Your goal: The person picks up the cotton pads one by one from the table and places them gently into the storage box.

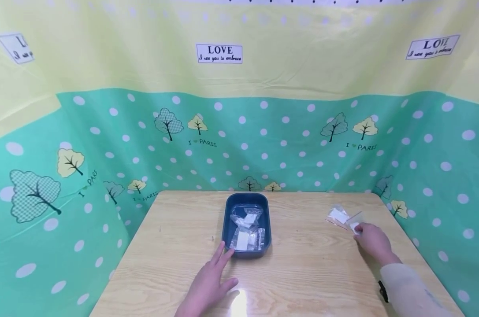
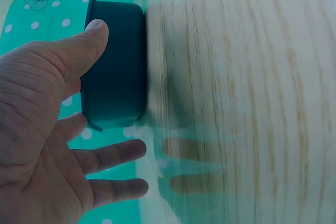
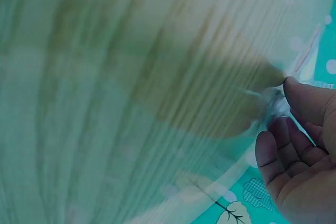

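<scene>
A dark blue rectangular tray (image 1: 225,220) stands near the middle of the table, holding several small clear plastic bags (image 1: 242,240) with white pieces inside. My left hand (image 1: 210,281) has its fingers spread, with two fingertips right at the tray's near left corner; the left wrist view shows the thumb across the tray's side. On the right, my right hand (image 1: 374,241) pinches a small clear zip bag (image 1: 355,220) between thumb and fingers. In the right wrist view the bag's crumpled plastic (image 3: 276,103) shows at the fingertips. Another clear bag (image 1: 337,215) with a white piece lies just left of it.
The light wood table (image 1: 302,273) ends at the back and sides against a green dotted curtain (image 1: 287,145) with tree prints. A dark band (image 1: 383,291) shows at the right sleeve (image 1: 406,281). Light glares on the table's near part.
</scene>
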`<act>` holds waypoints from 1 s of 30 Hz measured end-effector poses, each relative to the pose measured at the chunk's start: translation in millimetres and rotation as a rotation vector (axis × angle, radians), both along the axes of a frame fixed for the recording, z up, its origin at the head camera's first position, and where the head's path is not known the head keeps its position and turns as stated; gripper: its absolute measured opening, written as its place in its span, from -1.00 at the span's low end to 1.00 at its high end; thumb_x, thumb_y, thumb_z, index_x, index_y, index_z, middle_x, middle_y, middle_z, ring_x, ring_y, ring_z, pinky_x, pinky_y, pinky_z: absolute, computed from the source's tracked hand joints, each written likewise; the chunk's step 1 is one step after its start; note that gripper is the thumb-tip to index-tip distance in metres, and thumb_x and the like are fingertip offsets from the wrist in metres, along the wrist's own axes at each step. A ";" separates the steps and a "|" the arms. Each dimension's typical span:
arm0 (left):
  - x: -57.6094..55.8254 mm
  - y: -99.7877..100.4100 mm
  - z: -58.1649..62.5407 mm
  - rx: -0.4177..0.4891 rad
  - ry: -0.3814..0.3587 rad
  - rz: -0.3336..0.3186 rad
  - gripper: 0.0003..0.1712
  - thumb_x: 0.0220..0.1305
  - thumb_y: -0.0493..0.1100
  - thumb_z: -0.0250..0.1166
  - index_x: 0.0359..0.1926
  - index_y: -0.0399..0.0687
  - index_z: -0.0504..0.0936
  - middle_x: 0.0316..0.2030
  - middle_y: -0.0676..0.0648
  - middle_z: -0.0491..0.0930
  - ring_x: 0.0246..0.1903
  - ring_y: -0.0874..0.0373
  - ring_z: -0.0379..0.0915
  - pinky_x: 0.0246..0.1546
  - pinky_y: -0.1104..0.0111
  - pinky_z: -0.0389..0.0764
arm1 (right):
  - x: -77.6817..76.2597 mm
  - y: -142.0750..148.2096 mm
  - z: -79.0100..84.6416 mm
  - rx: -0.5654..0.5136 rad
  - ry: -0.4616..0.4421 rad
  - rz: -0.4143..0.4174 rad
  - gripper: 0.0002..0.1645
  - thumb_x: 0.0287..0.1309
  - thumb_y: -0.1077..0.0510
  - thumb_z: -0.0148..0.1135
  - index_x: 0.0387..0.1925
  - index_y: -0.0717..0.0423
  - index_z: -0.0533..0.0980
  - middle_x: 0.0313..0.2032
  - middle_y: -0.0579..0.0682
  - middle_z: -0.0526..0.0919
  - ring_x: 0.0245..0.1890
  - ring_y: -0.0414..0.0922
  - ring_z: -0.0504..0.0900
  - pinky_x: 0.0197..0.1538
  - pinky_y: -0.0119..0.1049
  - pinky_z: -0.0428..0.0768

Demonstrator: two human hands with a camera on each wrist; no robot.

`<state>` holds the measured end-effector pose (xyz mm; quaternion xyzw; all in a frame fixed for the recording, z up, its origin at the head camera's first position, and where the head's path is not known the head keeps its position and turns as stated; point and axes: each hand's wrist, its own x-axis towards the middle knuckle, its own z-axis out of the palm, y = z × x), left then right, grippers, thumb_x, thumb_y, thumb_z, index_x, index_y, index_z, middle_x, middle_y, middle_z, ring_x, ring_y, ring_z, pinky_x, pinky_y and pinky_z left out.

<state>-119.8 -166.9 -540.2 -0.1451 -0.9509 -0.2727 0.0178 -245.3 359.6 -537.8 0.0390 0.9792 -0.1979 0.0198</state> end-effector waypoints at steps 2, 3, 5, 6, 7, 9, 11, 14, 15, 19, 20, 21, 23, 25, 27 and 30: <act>0.0 0.2 0.7 0.003 -0.001 0.002 0.00 0.25 0.13 0.54 0.62 0.09 0.33 0.69 -0.26 0.07 0.21 -0.54 0.56 0.14 -0.38 0.65 | 0.3 -0.1 0.4 0.016 0.007 0.007 -0.57 0.40 0.24 0.29 0.14 0.51 0.54 0.04 0.53 0.67 0.08 0.50 0.63 0.10 0.36 0.67; 0.0 0.3 0.8 0.002 -0.002 0.003 0.00 0.25 0.13 0.54 0.62 0.09 0.33 0.69 -0.26 0.07 0.22 -0.54 0.56 0.14 -0.38 0.65 | 0.5 -0.6 0.5 0.023 0.008 0.006 -0.58 0.40 0.25 0.28 0.14 0.50 0.55 0.04 0.52 0.67 0.07 0.49 0.64 0.10 0.35 0.68; 0.0 0.2 1.0 0.003 -0.004 0.004 -0.01 0.26 0.13 0.54 0.62 0.10 0.33 0.69 -0.25 0.07 0.22 -0.54 0.56 0.14 -0.37 0.65 | 0.5 -1.5 0.5 0.040 0.003 0.010 -0.60 0.40 0.26 0.27 0.13 0.50 0.56 0.01 0.50 0.68 0.04 0.47 0.66 0.06 0.33 0.69; 0.0 0.2 1.2 0.003 -0.005 0.004 -0.01 0.26 0.13 0.54 0.62 0.10 0.33 0.70 -0.25 0.07 0.22 -0.53 0.56 0.15 -0.37 0.65 | 0.5 -2.1 0.4 0.047 -0.002 0.013 -0.61 0.40 0.26 0.27 0.12 0.49 0.56 0.00 0.49 0.69 0.02 0.46 0.67 0.04 0.31 0.70; 0.0 0.1 1.1 0.002 -0.007 0.005 -0.01 0.26 0.13 0.54 0.62 0.10 0.33 0.70 -0.25 0.07 0.22 -0.53 0.56 0.15 -0.37 0.65 | 0.3 -2.8 0.4 0.057 -0.005 0.013 -0.62 0.40 0.26 0.27 0.11 0.49 0.57 -0.03 0.48 0.70 0.00 0.44 0.68 0.02 0.30 0.71; 0.0 -0.2 0.7 0.002 -0.008 0.005 -0.01 0.26 0.13 0.54 0.63 0.11 0.32 0.70 -0.25 0.06 0.23 -0.54 0.55 0.15 -0.38 0.64 | -0.3 -4.1 -0.1 0.072 -0.012 0.009 -0.64 0.40 0.26 0.26 0.09 0.47 0.58 -0.06 0.45 0.71 -0.04 0.41 0.70 -0.01 0.28 0.72; 0.1 -0.3 0.3 0.003 -0.010 0.006 0.00 0.26 0.13 0.54 0.62 0.11 0.33 0.70 -0.25 0.06 0.24 -0.55 0.54 0.16 -0.40 0.63 | -0.9 -4.8 -1.2 0.081 -0.018 0.008 -0.66 0.41 0.26 0.25 0.07 0.47 0.58 -0.10 0.43 0.72 -0.07 0.40 0.71 -0.05 0.27 0.73; 0.2 -0.4 -0.5 0.004 -0.010 0.007 0.00 0.25 0.14 0.54 0.62 0.12 0.33 0.70 -0.25 0.05 0.25 -0.56 0.53 0.17 -0.41 0.61 | -1.1 -5.4 -4.0 0.094 -0.017 -0.001 -0.68 0.42 0.26 0.23 0.05 0.45 0.59 -0.13 0.40 0.73 -0.08 0.39 0.71 -0.05 0.27 0.73; 0.3 -0.4 -0.8 0.005 -0.009 0.007 0.00 0.25 0.14 0.54 0.62 0.12 0.33 0.70 -0.25 0.05 0.25 -0.57 0.52 0.17 -0.42 0.61 | -0.9 -5.4 -4.8 0.099 -0.016 -0.003 -0.69 0.42 0.26 0.23 0.05 0.45 0.59 -0.13 0.40 0.72 -0.08 0.39 0.71 -0.05 0.27 0.73; 0.5 -0.5 -2.0 0.006 -0.002 0.006 0.00 0.25 0.14 0.54 0.63 0.13 0.33 0.70 -0.25 0.06 0.25 -0.56 0.53 0.17 -0.42 0.61 | -1.0 -6.4 -7.5 0.120 -0.007 -0.008 -0.69 0.43 0.26 0.24 0.04 0.45 0.60 -0.14 0.39 0.72 -0.07 0.40 0.71 -0.04 0.28 0.72; 0.4 -0.6 -2.2 0.008 -0.001 0.006 0.00 0.25 0.14 0.54 0.63 0.13 0.33 0.70 -0.25 0.06 0.25 -0.56 0.53 0.17 -0.42 0.61 | -0.8 -6.8 -7.7 0.124 -0.006 -0.007 -0.69 0.42 0.26 0.24 0.04 0.46 0.60 -0.14 0.40 0.72 -0.07 0.40 0.71 -0.04 0.28 0.72; 0.5 -0.6 -2.5 0.010 0.000 0.005 -0.01 0.25 0.13 0.54 0.62 0.12 0.33 0.70 -0.25 0.06 0.25 -0.56 0.52 0.18 -0.42 0.61 | -0.8 -7.3 -7.8 0.129 -0.007 -0.008 -0.69 0.43 0.26 0.25 0.04 0.46 0.60 -0.14 0.40 0.72 -0.08 0.40 0.71 -0.05 0.27 0.73; 0.5 -0.6 -2.7 0.012 0.002 0.005 -0.01 0.25 0.13 0.54 0.62 0.11 0.33 0.70 -0.25 0.06 0.25 -0.56 0.52 0.18 -0.42 0.60 | -1.0 -8.3 -8.7 0.139 -0.009 -0.011 -0.68 0.44 0.25 0.25 0.05 0.47 0.60 -0.14 0.40 0.72 -0.08 0.39 0.71 -0.04 0.27 0.73; 0.6 -0.7 -2.9 0.014 0.004 0.005 -0.01 0.26 0.13 0.54 0.62 0.11 0.33 0.70 -0.25 0.07 0.26 -0.56 0.52 0.18 -0.42 0.60 | -1.2 -8.9 -8.9 0.151 -0.010 -0.013 -0.68 0.44 0.25 0.25 0.05 0.47 0.60 -0.15 0.39 0.72 -0.09 0.38 0.71 -0.04 0.26 0.73; 0.6 -0.6 -2.9 0.015 0.004 0.005 -0.01 0.26 0.13 0.54 0.62 0.10 0.33 0.70 -0.25 0.07 0.26 -0.56 0.52 0.18 -0.43 0.60 | -1.5 -9.4 -8.7 0.161 -0.012 -0.013 -0.67 0.44 0.25 0.25 0.05 0.48 0.60 -0.16 0.39 0.71 -0.10 0.37 0.71 -0.05 0.25 0.73; 0.7 -0.4 -2.8 0.014 0.004 0.005 -0.01 0.26 0.13 0.54 0.62 0.10 0.33 0.70 -0.25 0.07 0.25 -0.56 0.52 0.17 -0.42 0.61 | -1.7 -10.0 -8.0 0.170 -0.014 -0.014 -0.67 0.45 0.25 0.24 0.06 0.48 0.60 -0.17 0.38 0.71 -0.10 0.36 0.71 -0.03 0.26 0.73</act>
